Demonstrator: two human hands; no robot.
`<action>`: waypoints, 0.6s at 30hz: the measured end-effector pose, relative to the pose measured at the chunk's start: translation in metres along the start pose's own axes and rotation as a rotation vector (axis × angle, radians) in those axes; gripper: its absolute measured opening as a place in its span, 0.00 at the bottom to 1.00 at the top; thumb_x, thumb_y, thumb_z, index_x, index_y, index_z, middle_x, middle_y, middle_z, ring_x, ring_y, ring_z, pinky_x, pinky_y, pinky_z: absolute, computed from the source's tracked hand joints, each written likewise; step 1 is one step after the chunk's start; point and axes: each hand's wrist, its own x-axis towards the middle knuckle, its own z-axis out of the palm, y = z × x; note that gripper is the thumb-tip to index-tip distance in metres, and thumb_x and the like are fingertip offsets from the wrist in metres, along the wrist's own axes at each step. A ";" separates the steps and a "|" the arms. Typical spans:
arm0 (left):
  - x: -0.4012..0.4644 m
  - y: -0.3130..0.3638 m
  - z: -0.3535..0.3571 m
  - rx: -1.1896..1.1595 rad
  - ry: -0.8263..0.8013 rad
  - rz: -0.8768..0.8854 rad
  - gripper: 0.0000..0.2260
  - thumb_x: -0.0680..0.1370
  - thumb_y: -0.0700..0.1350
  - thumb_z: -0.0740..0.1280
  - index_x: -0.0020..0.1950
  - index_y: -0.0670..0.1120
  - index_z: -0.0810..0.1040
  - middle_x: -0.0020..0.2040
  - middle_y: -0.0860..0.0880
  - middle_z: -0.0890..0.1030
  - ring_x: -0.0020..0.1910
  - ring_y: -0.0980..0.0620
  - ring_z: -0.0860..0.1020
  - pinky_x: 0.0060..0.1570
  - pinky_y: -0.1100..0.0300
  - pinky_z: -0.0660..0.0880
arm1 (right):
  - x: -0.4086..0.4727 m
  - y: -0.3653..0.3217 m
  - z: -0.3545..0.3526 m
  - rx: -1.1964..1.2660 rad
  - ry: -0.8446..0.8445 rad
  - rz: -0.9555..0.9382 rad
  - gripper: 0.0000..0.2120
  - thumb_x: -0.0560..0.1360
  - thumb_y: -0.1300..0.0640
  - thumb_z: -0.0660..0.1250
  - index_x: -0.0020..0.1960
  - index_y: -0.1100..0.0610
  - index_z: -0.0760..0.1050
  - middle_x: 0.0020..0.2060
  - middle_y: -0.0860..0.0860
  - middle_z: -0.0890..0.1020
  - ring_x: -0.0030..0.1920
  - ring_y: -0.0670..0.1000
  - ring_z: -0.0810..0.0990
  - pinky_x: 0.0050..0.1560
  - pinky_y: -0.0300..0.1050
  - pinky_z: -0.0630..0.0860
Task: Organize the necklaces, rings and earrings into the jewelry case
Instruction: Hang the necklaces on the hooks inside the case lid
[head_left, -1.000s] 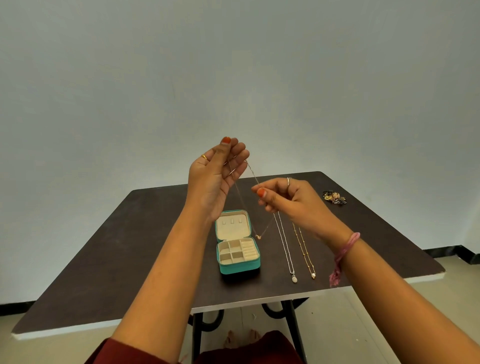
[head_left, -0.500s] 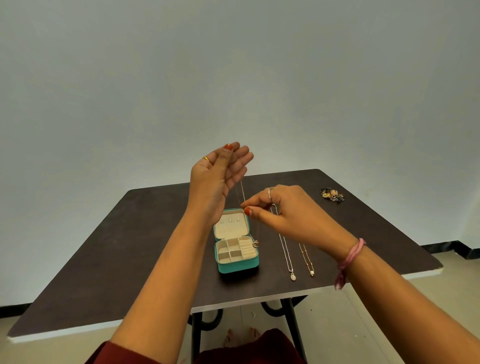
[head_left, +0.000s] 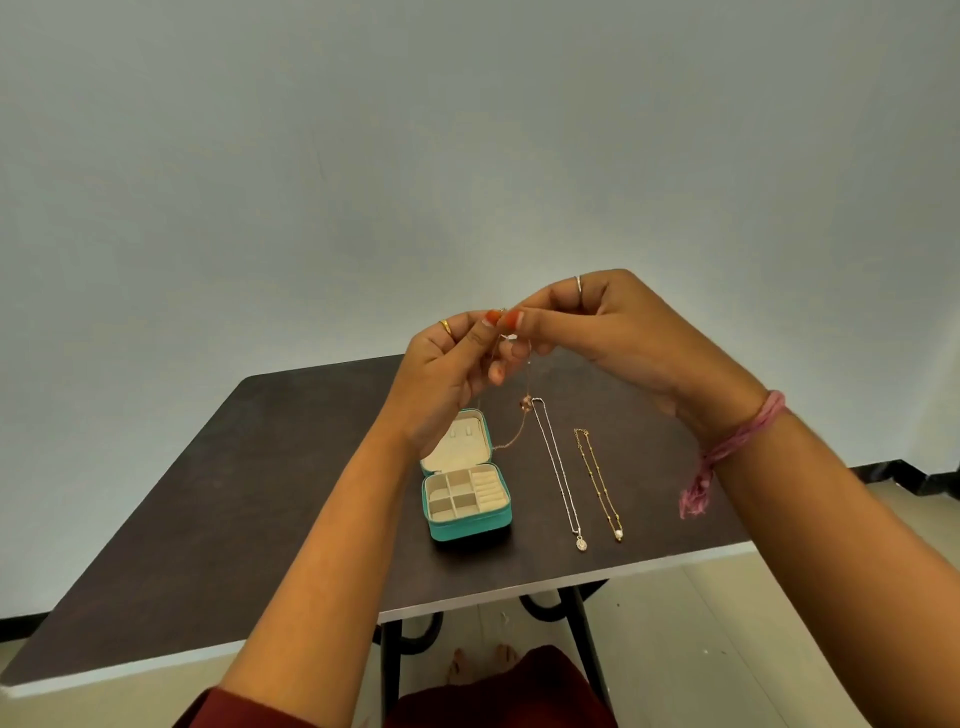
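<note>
A small teal jewelry case (head_left: 467, 526) lies open on the dark table (head_left: 260, 509), cream compartments showing. Above it my left hand (head_left: 441, 379) and my right hand (head_left: 618, 332) meet fingertip to fingertip, both pinching a thin rose-gold necklace (head_left: 523, 410) whose chain hangs in a loop down beside the case lid. A silver necklace (head_left: 558, 470) with a pendant lies straight on the table right of the case. A gold beaded necklace (head_left: 600, 480) lies parallel to it, further right.
The table's near edge (head_left: 519, 592) runs just past the case and pendants. Black table legs (head_left: 582, 634) and tiled floor show below. A plain wall stands behind the table. My right forearm hides the far right corner of the table.
My right hand rose from beside the case lid up to my left hand's fingertips. The necklace, held spread a second ago, now hangs gathered between both hands. The view tilted down slightly.
</note>
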 end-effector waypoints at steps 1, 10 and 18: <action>0.000 0.000 0.001 -0.017 -0.001 -0.023 0.10 0.80 0.43 0.59 0.53 0.41 0.78 0.33 0.50 0.79 0.30 0.56 0.73 0.55 0.50 0.77 | 0.001 0.000 -0.001 0.006 0.008 0.012 0.08 0.76 0.59 0.67 0.49 0.63 0.82 0.36 0.52 0.84 0.37 0.39 0.80 0.41 0.29 0.73; -0.001 0.004 0.000 -0.173 -0.040 -0.220 0.16 0.74 0.54 0.62 0.39 0.42 0.80 0.25 0.53 0.60 0.25 0.57 0.60 0.32 0.63 0.73 | 0.006 0.016 -0.008 0.102 0.094 0.208 0.06 0.75 0.53 0.68 0.44 0.51 0.83 0.37 0.47 0.84 0.42 0.45 0.77 0.51 0.44 0.69; -0.001 0.011 -0.007 -0.470 -0.116 -0.183 0.15 0.77 0.47 0.60 0.44 0.42 0.84 0.25 0.55 0.63 0.23 0.60 0.62 0.30 0.67 0.72 | -0.004 0.040 0.002 0.324 0.055 0.235 0.11 0.67 0.51 0.70 0.47 0.54 0.82 0.36 0.47 0.83 0.39 0.42 0.79 0.47 0.39 0.74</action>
